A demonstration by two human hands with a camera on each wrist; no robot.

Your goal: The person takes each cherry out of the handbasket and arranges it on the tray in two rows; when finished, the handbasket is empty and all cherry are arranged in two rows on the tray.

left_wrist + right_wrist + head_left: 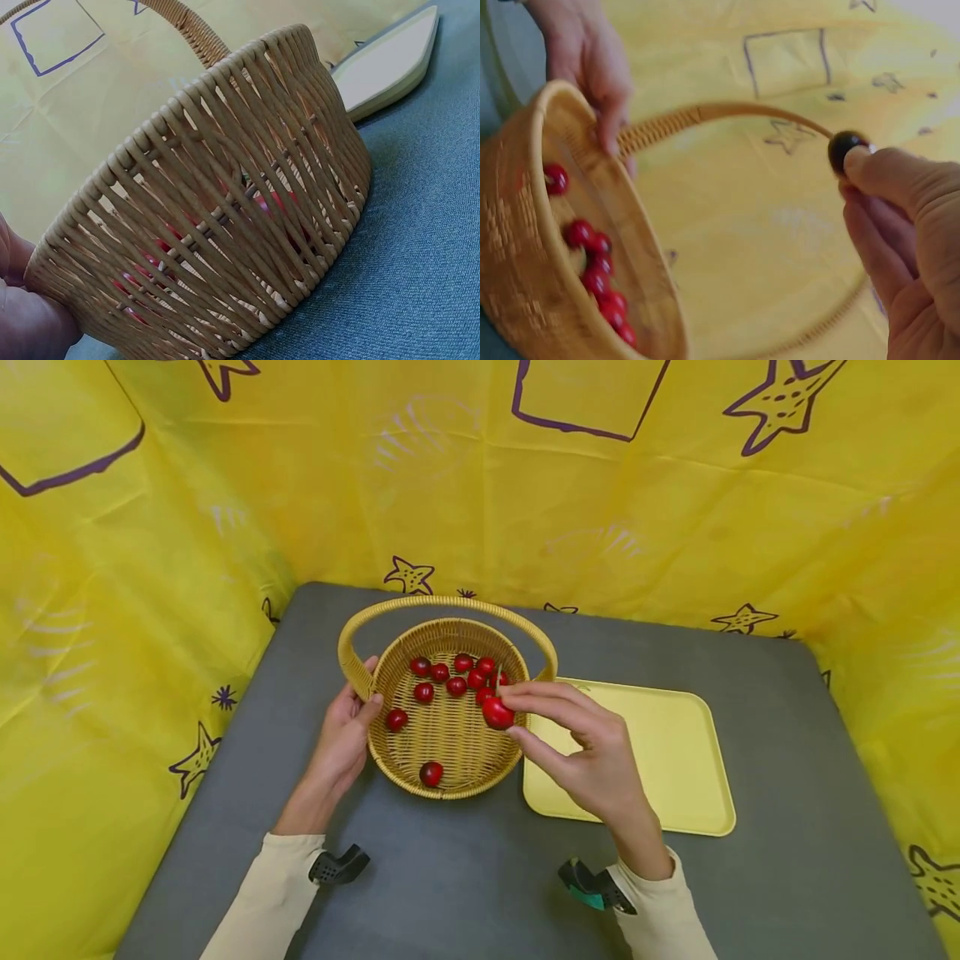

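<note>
A round wicker basket (442,793) with a tall arched handle (450,602) sits on the grey table. Several dark red cherries (423,692) lie inside it, most of them grouped toward the back. My left hand (341,743) grips the basket's left side where the handle meets the rim, thumb over the edge. Between thumb and fingertips, my right hand (585,743) pinches a red cherry (498,714) with its stem pointing up, over the basket's right edge. In the right wrist view this held cherry (847,152) looks dark and overlaps the handle.
To the right of the basket lies a shallow yellow tray (675,760), partly covered by my right hand in the head view. Yellow cloth (480,510) printed with starfish surrounds the table (442,877) at the back and sides. Black straps sit on both wrists.
</note>
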